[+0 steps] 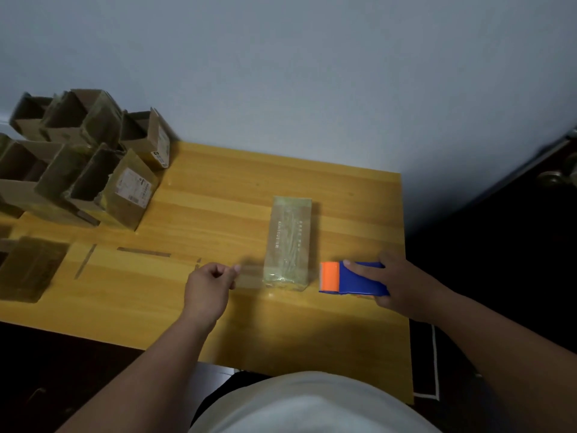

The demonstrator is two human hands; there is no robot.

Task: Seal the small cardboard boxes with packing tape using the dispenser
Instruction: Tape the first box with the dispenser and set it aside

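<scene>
Table: wooden top, butting against a pale wall and carrying everything listed below.
Open boxes: a cluster of brown cardboard cartons with flaps standing up, sitting well to the left of the small box, at the table's far left corner.
Flat carton: lying at the table's left edge, nearer the person than the cluster, well apart from the small box.
Small box: long and narrow, tape-wrapped and glossy, lying closed on the table with one short end pointing toward the person.
Right hand: reaching in from the right of the small box, arm extended, fingers lying over the dispenser's top, thumb side underneath, holding it.
Left hand: hovering just left of the small box's near end, wrist straight, fingers curling inward, thumb and forefinger pinching a blurred strip of clear tape that is running toward the box.
Dispenser: blue body, orange front, sitting just right of the small box's near end, orange end facing it.
Tape scraps: thin brown strips lying on the wood, left of the small box.
</scene>
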